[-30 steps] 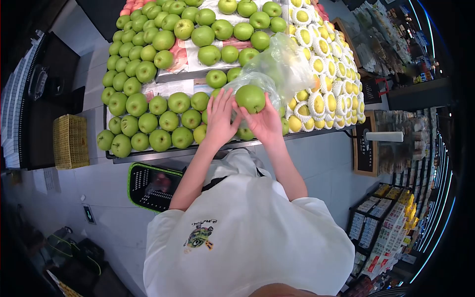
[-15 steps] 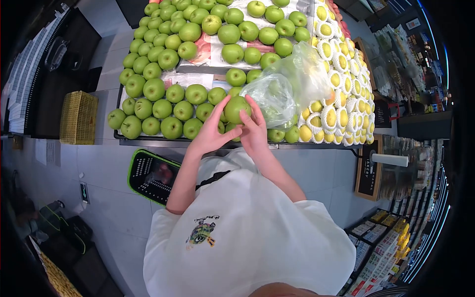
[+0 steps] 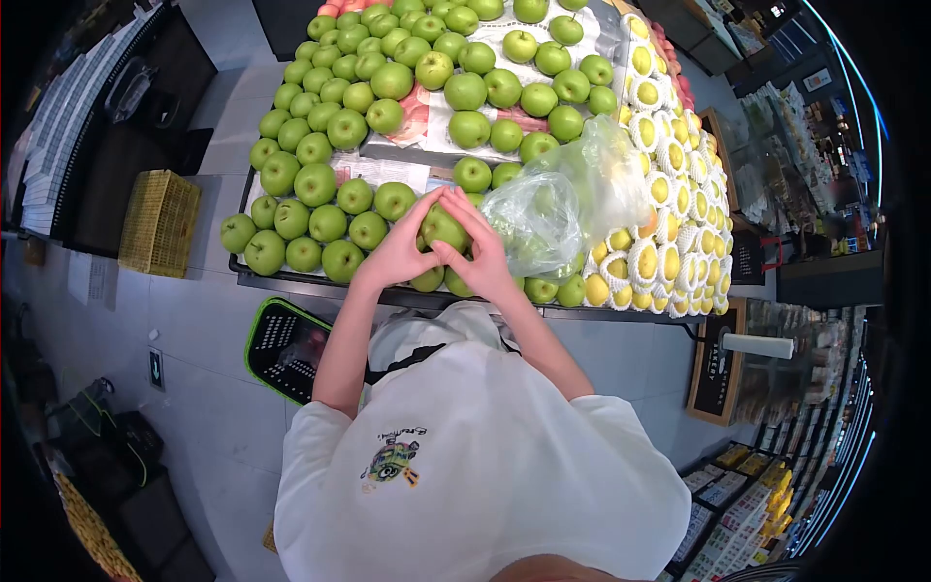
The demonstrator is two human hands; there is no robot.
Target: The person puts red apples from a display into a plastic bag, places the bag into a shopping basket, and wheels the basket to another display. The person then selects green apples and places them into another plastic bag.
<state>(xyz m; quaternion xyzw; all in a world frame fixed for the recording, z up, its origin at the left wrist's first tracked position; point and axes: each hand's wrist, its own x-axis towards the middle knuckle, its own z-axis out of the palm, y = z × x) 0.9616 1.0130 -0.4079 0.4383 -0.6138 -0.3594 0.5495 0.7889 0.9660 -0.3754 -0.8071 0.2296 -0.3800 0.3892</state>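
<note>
Green apple, one: left grip and right grip closed around it; plastic bag, three o'clock; slackening risks dropping.

The left hand and right hand cup a round green apple beside a crumpled clear plastic bag.

Apple between the fingers, plastic bag just right, more apples left and behind.

I stand on grey floor tiles, a dark counter off to my left; rightward are a wood-framed bakery sign, stocked shelves and bluish-white strip lights.
</note>
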